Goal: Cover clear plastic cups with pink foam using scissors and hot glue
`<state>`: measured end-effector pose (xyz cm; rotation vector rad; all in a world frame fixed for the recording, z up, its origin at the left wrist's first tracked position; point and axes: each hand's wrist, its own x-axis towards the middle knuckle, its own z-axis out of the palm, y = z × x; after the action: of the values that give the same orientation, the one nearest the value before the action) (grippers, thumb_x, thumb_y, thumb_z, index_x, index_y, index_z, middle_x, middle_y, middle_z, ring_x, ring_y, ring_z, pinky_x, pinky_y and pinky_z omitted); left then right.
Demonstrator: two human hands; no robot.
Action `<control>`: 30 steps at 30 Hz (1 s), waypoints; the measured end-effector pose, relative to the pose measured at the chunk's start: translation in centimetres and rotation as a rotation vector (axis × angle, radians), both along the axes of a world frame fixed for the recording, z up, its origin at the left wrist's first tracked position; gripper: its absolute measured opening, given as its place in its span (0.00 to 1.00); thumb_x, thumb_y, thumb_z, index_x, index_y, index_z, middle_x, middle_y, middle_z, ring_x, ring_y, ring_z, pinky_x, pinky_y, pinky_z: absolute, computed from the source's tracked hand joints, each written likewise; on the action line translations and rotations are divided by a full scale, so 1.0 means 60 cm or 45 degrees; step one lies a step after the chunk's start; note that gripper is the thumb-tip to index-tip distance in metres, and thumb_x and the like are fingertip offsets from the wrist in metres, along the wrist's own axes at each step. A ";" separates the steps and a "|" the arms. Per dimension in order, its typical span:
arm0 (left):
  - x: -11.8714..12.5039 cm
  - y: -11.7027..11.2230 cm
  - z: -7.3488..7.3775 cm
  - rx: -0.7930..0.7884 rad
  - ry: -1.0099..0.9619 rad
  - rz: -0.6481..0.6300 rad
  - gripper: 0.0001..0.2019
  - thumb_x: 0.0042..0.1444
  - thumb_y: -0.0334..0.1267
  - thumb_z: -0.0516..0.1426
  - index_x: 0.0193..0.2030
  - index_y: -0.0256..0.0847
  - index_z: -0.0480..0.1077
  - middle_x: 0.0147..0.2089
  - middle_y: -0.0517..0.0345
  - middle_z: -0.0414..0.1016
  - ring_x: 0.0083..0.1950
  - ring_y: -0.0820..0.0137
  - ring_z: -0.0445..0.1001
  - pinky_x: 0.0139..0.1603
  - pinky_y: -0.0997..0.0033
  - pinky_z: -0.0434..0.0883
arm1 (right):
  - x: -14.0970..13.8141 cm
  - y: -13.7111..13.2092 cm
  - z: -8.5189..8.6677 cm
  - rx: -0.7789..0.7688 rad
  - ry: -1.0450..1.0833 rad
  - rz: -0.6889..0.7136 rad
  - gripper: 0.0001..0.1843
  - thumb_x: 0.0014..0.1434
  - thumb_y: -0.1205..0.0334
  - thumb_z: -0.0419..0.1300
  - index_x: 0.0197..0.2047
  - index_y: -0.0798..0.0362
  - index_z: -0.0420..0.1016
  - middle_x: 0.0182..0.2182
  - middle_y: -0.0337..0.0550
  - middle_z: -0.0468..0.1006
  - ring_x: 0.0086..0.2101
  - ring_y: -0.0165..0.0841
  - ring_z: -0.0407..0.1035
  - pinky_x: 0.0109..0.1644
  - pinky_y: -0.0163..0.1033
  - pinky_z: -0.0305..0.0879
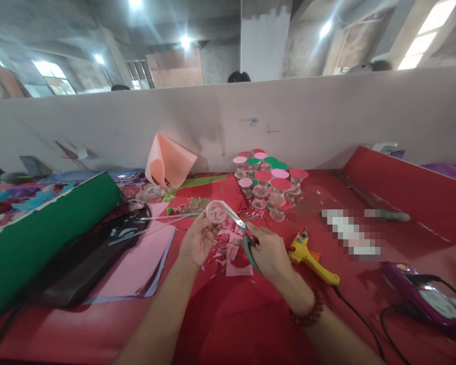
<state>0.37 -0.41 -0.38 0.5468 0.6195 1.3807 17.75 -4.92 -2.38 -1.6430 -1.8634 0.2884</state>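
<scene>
Between the fingers of my left hand (200, 237) is a small clear plastic cup (216, 212), its round face turned toward me. My right hand (271, 251) grips scissors (240, 222) with dark green handles, the blades reaching to the cup's rim. Whether the blades touch the rim I cannot tell. Below the hands lie pink paper scraps (233, 258), one with a curved cut-out. Just beyond stand several clear cups topped with red, pink and green paper discs (280, 184).
A yellow glue gun (307, 256) lies to the right, its cord trailing forward. Beyond it is a purple device (421, 294) with cables. Pink paper sheets (137, 266) and a black bag (87, 258) lie left, beside a green board (49, 238). A white partition (175, 116) closes the back.
</scene>
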 end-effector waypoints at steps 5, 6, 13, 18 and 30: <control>-0.002 0.002 0.002 -0.081 -0.011 0.010 0.11 0.50 0.24 0.59 0.41 0.34 0.73 0.31 0.54 0.79 0.29 0.73 0.76 0.37 0.73 0.76 | -0.001 0.000 -0.003 0.009 0.021 0.013 0.19 0.58 0.65 0.56 0.52 0.49 0.75 0.32 0.43 0.80 0.28 0.32 0.71 0.34 0.32 0.59; -0.002 0.002 0.002 -0.084 -0.011 0.009 0.12 0.50 0.24 0.59 0.42 0.35 0.74 0.31 0.54 0.79 0.30 0.72 0.76 0.37 0.72 0.76 | -0.001 -0.001 -0.003 0.010 0.032 0.013 0.18 0.58 0.65 0.56 0.51 0.49 0.76 0.31 0.43 0.80 0.27 0.31 0.70 0.33 0.32 0.59; -0.003 0.005 -0.006 -0.005 0.022 -0.026 0.18 0.47 0.24 0.60 0.47 0.35 0.73 0.35 0.54 0.80 0.33 0.70 0.78 0.39 0.71 0.76 | -0.003 0.000 0.000 -0.083 0.386 0.136 0.08 0.57 0.59 0.59 0.37 0.53 0.76 0.22 0.36 0.73 0.23 0.28 0.62 0.29 0.30 0.55; -0.001 -0.002 0.001 0.073 0.071 -0.101 0.22 0.43 0.24 0.63 0.47 0.37 0.73 0.36 0.54 0.81 0.35 0.69 0.79 0.41 0.70 0.77 | 0.000 0.012 -0.006 -0.229 0.726 0.218 0.12 0.52 0.53 0.61 0.29 0.55 0.74 0.20 0.32 0.62 0.23 0.26 0.56 0.27 0.30 0.52; -0.009 0.007 -0.003 0.044 0.033 0.010 0.16 0.46 0.26 0.62 0.44 0.39 0.73 0.34 0.57 0.79 0.33 0.73 0.77 0.39 0.73 0.76 | -0.001 -0.005 0.013 -0.009 0.154 -0.051 0.23 0.51 0.52 0.62 0.51 0.47 0.77 0.35 0.43 0.79 0.32 0.35 0.70 0.35 0.35 0.60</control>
<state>-0.17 -0.02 -0.58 0.5909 0.6205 1.3959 17.67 -5.20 -1.63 -1.6284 -1.7394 0.3693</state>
